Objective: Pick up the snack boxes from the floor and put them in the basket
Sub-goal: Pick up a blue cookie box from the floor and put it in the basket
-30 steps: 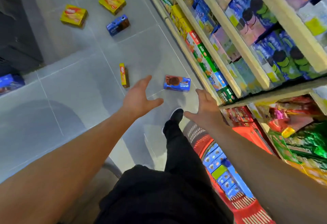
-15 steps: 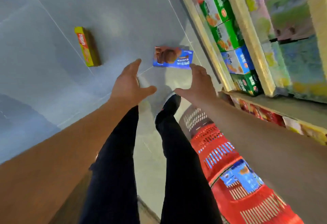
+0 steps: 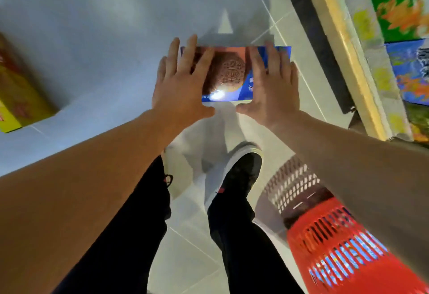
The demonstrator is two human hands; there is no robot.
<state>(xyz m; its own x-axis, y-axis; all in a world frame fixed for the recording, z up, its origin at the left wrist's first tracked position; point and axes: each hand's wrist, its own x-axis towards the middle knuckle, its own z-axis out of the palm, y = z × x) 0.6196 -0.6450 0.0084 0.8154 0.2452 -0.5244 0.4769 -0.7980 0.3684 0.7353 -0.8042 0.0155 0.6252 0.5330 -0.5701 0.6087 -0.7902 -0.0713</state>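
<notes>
Fingers spread and flat, the left hand (image 3: 180, 84) and right hand (image 3: 272, 89) press on the two ends of a flat blue cardboard snack box printed with a brown cookie (image 3: 228, 74), which lies on the grey tiled floor (image 3: 104, 26); neither hand has closed around it. Both forearms reach straight forward. The red slotted plastic basket (image 3: 343, 254) stands near the right foot, and a yellow box (image 3: 18, 101) lies well to the left.

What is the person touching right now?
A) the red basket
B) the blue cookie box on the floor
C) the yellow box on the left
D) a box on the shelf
B: the left hand and the right hand both lie spread over the ends of the blue cookie box on the floor; the yellow box and the red basket are untouched.
</notes>
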